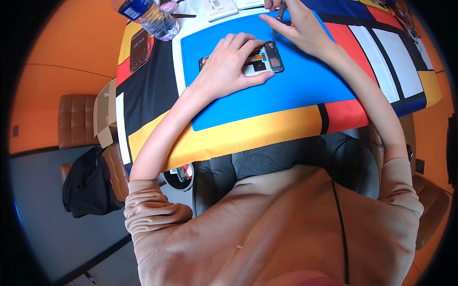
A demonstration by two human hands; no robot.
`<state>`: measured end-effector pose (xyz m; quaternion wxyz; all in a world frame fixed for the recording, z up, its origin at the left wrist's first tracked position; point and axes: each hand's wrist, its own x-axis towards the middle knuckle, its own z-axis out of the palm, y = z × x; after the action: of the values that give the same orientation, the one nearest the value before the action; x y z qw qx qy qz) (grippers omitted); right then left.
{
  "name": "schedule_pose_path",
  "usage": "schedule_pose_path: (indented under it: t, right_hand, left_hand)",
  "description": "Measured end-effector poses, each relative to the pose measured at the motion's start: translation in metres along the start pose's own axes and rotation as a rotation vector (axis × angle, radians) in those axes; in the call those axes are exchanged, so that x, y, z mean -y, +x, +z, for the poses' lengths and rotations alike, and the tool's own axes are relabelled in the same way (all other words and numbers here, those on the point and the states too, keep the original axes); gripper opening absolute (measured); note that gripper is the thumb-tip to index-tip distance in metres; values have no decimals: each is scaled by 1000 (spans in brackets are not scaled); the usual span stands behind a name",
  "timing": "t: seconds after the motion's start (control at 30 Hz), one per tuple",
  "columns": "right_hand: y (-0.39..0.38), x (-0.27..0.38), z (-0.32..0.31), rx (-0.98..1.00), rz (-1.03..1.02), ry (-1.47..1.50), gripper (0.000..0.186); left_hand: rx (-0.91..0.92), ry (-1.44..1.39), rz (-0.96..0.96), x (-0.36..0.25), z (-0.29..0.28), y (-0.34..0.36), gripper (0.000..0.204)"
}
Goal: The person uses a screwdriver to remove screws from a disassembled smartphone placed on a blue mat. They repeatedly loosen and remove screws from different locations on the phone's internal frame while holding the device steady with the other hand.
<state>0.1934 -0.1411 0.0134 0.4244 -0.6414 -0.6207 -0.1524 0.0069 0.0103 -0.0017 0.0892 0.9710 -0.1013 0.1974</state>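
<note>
Blue rectangular mat [305,88] underneath, left hand [228,66] pinches an opened black phone [275,58] between thumb and fingers; beyond, rightward, right hand [303,31] clasps a slim, dark, rod-shaped tool [280,15].

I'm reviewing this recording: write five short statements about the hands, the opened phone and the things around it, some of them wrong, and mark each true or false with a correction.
1. The left hand is on the opened phone. True.
2. The right hand is empty. False: it holds a slim tool.
3. The opened phone lies on a blue mat. True.
4. The plastic bottle is to the right of the mat. False: it is to the left, near the mat's upper left corner.
5. Another phone, left of the mat, has its screen lit. True.
</note>
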Motion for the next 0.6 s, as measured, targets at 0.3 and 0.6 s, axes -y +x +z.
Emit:
schedule_pose_path:
  t: [0.3, 0.6]
  right_hand:
    - [0, 4, -4, 20, -12, -41, 31]
    - [1, 11, -10, 59, 23, -38, 28]
  left_hand:
    - [-21, -37, 1, 2, 3, 1, 76]
    - [2, 12, 2, -1, -1, 1, 67]
